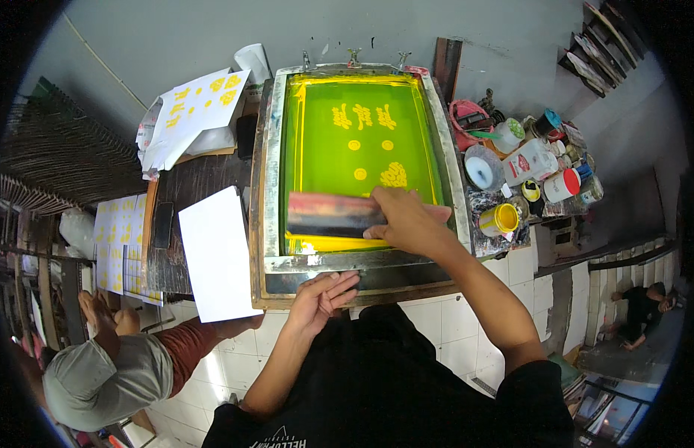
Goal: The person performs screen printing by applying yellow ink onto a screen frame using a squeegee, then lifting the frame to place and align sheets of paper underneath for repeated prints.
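The right grip [406, 220] pinches one squeegee [328, 215], with the fingers wrapped around its right half. The squeegee is long, red-brown on top and dark below, and a bit blurry. It lies from side to side over one green screen [324, 157], close to the near edge. I cannot tell how hard it presses there.

The left grip [321, 297] is empty, palm up, with its fingers loosely bent. It is by the near edge of one dark board [377, 280] under the screen. I cannot tell if it touches the board.

One grey frame [273, 172] goes around the screen. On the screen I see three yellow squiggles near the far edge, then three yellow round spots, and one big yellow shape. The squeegee and right grip hide some of the rest. Three metal clamps [353, 58] stand along the far edge.

To the left is a dark worktop [201, 175]. One blank white sheet [218, 257] hangs over its near edge. Printed sheets [184, 123] with yellow shapes lie by its far left corner.

Past the frame's right edge are one yellow tub [499, 219], one red-lidded tub [562, 185] and one pink bucket [466, 113].

Two other people are here: one in grey [111, 381] at the left, one in black [642, 310] at the right.
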